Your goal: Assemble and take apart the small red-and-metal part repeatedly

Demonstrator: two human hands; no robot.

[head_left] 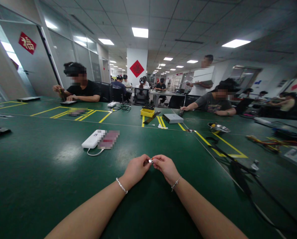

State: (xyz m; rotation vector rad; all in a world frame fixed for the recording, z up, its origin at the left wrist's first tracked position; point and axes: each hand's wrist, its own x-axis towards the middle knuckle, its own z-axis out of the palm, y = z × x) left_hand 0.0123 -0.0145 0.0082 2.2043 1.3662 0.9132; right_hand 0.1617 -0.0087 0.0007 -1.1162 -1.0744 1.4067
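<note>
Above the green tabletop point(128, 205), my two hands meet fingertip to fingertip around a small silvery metal piece point(150, 161). It is too small for me to name its kind. My left hand point(136, 170) pinches it from the left with thumb and fingers together. From the right, the closed thumb and fingertips of my right hand point(167, 167) press on it, and a speck of orange shows beside them. Part of the piece is hidden by the fingers.
Ahead on the left lie a white power bank point(93, 138) and a cabled, blurred phone-like object point(109, 139). Farther off stand a yellow bin point(147, 113) and a grey metal box point(172, 118). Black cables point(240, 179) run along the right; co-workers sit across the table.
</note>
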